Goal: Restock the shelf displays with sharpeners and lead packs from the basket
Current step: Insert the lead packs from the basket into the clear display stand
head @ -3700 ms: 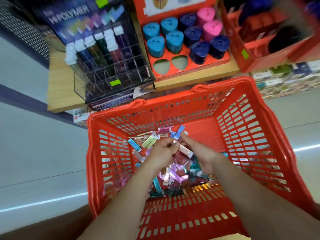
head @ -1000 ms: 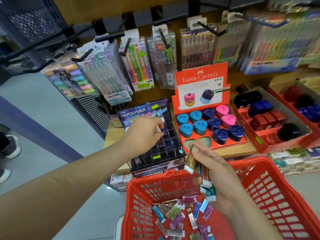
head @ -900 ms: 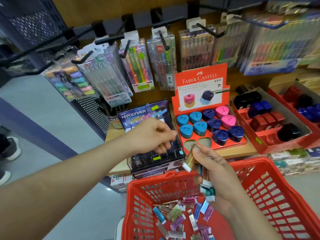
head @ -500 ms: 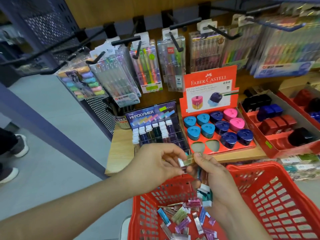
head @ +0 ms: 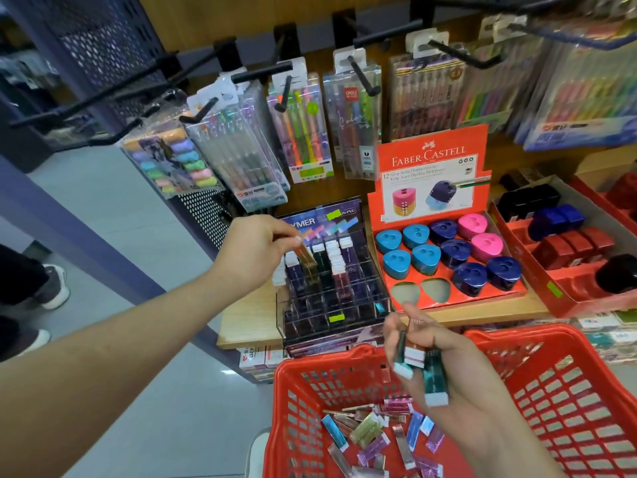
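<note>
Lead pack (head: 306,257), brownish-gold, is pinched at its white-capped end between the thumb and fingertips of my left hand (head: 256,251). It hangs tilted, lower end over the back rows of the clear slotted rack (head: 331,305). Gripped by the top like that, I reckon it can slide down into a cell without my knuckles knocking the packs already standing beside it. Those neighbours sit close together, so the free cell is a tight target.

My right hand (head: 448,357) curls round a few spare packs (head: 435,377), white caps pointing down, just above the red basket (head: 568,384). Keeping them there saves reaching down each time, and a dropped one would likely land among the loose packs (head: 374,432) on the basket floor.

Beside the rack on the wooden shelf (head: 241,315) stands the red sharpener tray (head: 482,300). It holds blue, navy and pink sharpeners (head: 456,251), with two empty wells (head: 405,293) at its front. Further right a second red box (head: 568,294) holds darker sharpeners. Pen packs (head: 303,132) hang from hooks above the rack, limiting how high I can lift.
</note>
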`<state>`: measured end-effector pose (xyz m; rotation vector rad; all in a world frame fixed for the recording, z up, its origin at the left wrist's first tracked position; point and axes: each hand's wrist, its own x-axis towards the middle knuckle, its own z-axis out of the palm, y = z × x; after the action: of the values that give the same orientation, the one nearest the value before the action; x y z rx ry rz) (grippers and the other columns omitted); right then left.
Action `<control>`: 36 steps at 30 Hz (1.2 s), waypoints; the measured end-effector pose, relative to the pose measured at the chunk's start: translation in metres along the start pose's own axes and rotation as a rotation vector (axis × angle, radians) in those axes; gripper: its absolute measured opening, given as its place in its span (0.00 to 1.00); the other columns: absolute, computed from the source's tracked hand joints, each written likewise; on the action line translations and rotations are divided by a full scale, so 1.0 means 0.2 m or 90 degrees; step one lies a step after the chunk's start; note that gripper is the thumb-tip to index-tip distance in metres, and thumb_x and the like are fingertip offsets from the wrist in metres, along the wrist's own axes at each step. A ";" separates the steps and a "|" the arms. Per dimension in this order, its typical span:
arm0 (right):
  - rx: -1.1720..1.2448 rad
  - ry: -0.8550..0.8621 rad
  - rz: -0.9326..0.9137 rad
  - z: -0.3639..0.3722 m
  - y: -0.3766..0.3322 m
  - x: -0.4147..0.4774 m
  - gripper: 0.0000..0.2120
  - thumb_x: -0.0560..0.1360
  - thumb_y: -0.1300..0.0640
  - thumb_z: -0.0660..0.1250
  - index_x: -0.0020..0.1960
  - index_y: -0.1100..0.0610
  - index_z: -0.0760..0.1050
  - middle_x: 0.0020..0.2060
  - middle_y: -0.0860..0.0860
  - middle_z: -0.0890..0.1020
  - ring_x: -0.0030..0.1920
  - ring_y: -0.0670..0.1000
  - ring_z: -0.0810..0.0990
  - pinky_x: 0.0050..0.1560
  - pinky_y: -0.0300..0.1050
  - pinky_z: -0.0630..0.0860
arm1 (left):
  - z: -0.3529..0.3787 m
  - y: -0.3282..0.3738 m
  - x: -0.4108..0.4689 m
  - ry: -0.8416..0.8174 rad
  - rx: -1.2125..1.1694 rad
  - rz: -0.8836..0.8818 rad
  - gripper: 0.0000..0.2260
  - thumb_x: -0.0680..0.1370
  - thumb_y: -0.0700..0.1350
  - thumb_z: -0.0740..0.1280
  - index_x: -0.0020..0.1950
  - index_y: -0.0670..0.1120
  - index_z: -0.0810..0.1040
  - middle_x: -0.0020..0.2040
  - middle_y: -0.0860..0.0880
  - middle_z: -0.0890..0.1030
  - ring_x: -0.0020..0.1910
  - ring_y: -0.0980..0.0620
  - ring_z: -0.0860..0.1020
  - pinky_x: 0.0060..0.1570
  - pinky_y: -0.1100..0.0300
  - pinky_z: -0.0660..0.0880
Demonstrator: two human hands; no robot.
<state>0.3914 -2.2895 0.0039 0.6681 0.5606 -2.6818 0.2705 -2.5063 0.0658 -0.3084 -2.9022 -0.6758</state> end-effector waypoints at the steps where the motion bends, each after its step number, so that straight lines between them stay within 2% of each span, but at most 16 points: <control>1: -0.013 -0.003 0.002 0.00 0.00 0.00 0.29 0.64 0.73 0.60 0.64 0.59 0.73 0.49 0.65 0.81 0.41 0.56 0.81 0.38 0.44 0.82 | 0.02 -0.02 0.02 -0.013 0.027 0.008 0.07 0.76 0.44 0.70 0.51 0.45 0.85 0.46 0.51 0.83 0.39 0.60 0.75 0.45 0.68 0.69; 3: -0.040 -0.018 0.014 -0.01 0.00 0.00 0.25 0.68 0.71 0.61 0.64 0.58 0.74 0.53 0.64 0.82 0.40 0.57 0.83 0.39 0.46 0.81 | 0.05 -0.04 0.04 -0.030 0.059 0.007 0.08 0.77 0.45 0.69 0.53 0.45 0.84 0.51 0.49 0.83 0.46 0.56 0.76 0.52 0.64 0.71; 5: -0.049 -0.025 0.025 -0.01 0.00 0.00 0.22 0.69 0.69 0.63 0.62 0.58 0.75 0.52 0.61 0.84 0.39 0.55 0.84 0.35 0.43 0.77 | 0.08 -0.05 0.05 -0.037 0.074 0.013 0.09 0.77 0.45 0.69 0.54 0.44 0.84 0.52 0.48 0.83 0.51 0.52 0.78 0.55 0.61 0.72; 8: -0.024 -0.010 0.011 0.00 0.01 -0.01 0.18 0.70 0.68 0.63 0.60 0.58 0.75 0.45 0.60 0.84 0.33 0.52 0.82 0.22 0.36 0.73 | 0.14 -0.08 0.04 -0.052 0.109 0.032 0.08 0.77 0.46 0.68 0.51 0.45 0.84 0.49 0.48 0.83 0.49 0.49 0.79 0.53 0.55 0.75; 11: -0.078 0.014 0.001 0.01 0.02 0.00 0.18 0.72 0.61 0.65 0.62 0.57 0.75 0.44 0.60 0.84 0.31 0.51 0.79 0.19 0.35 0.68 | 0.19 -0.10 0.05 -0.052 0.184 0.058 0.08 0.77 0.49 0.68 0.53 0.48 0.82 0.48 0.50 0.83 0.48 0.48 0.79 0.49 0.49 0.77; 13: -0.107 0.035 -0.006 0.01 0.03 0.00 0.19 0.72 0.60 0.65 0.63 0.57 0.75 0.43 0.61 0.84 0.31 0.52 0.79 0.18 0.36 0.67 | 0.22 -0.10 0.05 -0.063 0.210 0.088 0.08 0.77 0.50 0.67 0.53 0.49 0.81 0.48 0.50 0.82 0.49 0.48 0.79 0.50 0.51 0.77; 16: -0.131 0.037 -0.020 0.02 0.02 -0.01 0.14 0.79 0.63 0.57 0.61 0.59 0.76 0.46 0.61 0.85 0.34 0.52 0.80 0.19 0.36 0.67 | 0.25 -0.10 0.06 -0.078 0.255 0.149 0.07 0.78 0.49 0.67 0.49 0.46 0.80 0.47 0.49 0.80 0.49 0.48 0.77 0.50 0.55 0.74; 18: -0.171 0.014 -0.028 0.03 0.01 -0.03 0.12 0.78 0.62 0.60 0.60 0.61 0.76 0.50 0.61 0.85 0.38 0.52 0.82 0.20 0.36 0.69 | 0.26 -0.10 0.07 -0.084 0.286 0.146 0.07 0.78 0.49 0.66 0.49 0.46 0.79 0.47 0.49 0.78 0.50 0.48 0.76 0.49 0.55 0.72; 20: -0.212 0.000 -0.039 0.04 0.01 -0.04 0.15 0.75 0.59 0.65 0.59 0.63 0.76 0.53 0.59 0.85 0.42 0.53 0.84 0.21 0.36 0.71 | 0.25 -0.08 0.07 -0.089 0.282 0.121 0.07 0.77 0.48 0.67 0.51 0.46 0.79 0.48 0.49 0.78 0.50 0.47 0.77 0.49 0.55 0.72; 22: -0.251 0.009 -0.057 0.06 0.01 -0.06 0.15 0.72 0.57 0.67 0.57 0.61 0.78 0.52 0.57 0.85 0.44 0.53 0.85 0.21 0.35 0.70 | 0.21 -0.01 0.06 -0.073 0.199 0.072 0.06 0.76 0.48 0.69 0.50 0.48 0.80 0.45 0.52 0.79 0.47 0.51 0.78 0.48 0.56 0.75; 24: -0.261 0.017 -0.063 0.07 0.00 -0.07 0.15 0.70 0.56 0.67 0.55 0.60 0.79 0.50 0.57 0.85 0.44 0.54 0.85 0.20 0.35 0.69 | 0.14 0.11 0.02 -0.105 0.011 -0.005 0.05 0.76 0.48 0.70 0.43 0.48 0.81 0.38 0.55 0.81 0.38 0.59 0.78 0.42 0.60 0.75; 26: -0.257 0.035 -0.067 0.09 0.00 -0.07 0.14 0.69 0.56 0.69 0.53 0.58 0.79 0.45 0.58 0.85 0.43 0.54 0.85 0.19 0.34 0.67 | 0.08 0.23 -0.06 -0.267 -0.203 -0.099 0.09 0.76 0.50 0.69 0.42 0.45 0.82 0.35 0.52 0.82 0.32 0.59 0.77 0.34 0.63 0.74; 28: -0.270 0.037 -0.072 0.09 0.01 -0.06 0.10 0.69 0.55 0.70 0.49 0.56 0.82 0.39 0.58 0.82 0.36 0.50 0.82 0.19 0.34 0.67 | 0.06 0.32 -0.15 -0.432 -0.273 -0.125 0.14 0.74 0.54 0.70 0.46 0.43 0.80 0.38 0.47 0.84 0.34 0.55 0.79 0.34 0.62 0.76; 30: -0.270 0.023 -0.077 0.11 0.02 -0.06 0.05 0.70 0.55 0.70 0.41 0.54 0.84 0.37 0.57 0.81 0.27 0.46 0.76 0.20 0.34 0.68 | 0.07 0.35 -0.22 -0.500 -0.317 -0.119 0.17 0.70 0.54 0.72 0.48 0.42 0.77 0.39 0.43 0.84 0.36 0.51 0.81 0.38 0.58 0.77; 33: -0.251 0.024 -0.075 0.12 0.03 -0.06 0.06 0.72 0.58 0.69 0.38 0.57 0.82 0.31 0.56 0.81 0.21 0.46 0.74 0.18 0.34 0.66 | 0.11 0.34 -0.26 -0.473 -0.408 -0.141 0.11 0.71 0.43 0.74 0.46 0.41 0.75 0.37 0.40 0.83 0.33 0.52 0.81 0.37 0.59 0.79; 36: -0.259 0.027 -0.074 0.10 0.06 -0.04 0.03 0.71 0.58 0.70 0.43 0.58 0.79 0.33 0.56 0.78 0.27 0.44 0.74 0.19 0.33 0.64 | 0.10 0.30 -0.25 -0.430 -0.428 -0.153 0.05 0.73 0.38 0.73 0.46 0.40 0.79 0.36 0.40 0.83 0.34 0.51 0.80 0.37 0.60 0.78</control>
<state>0.3941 -2.3076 0.0209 0.5886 1.1463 -2.5413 0.3316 -2.4530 0.0633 -0.2991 -3.2270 -1.9237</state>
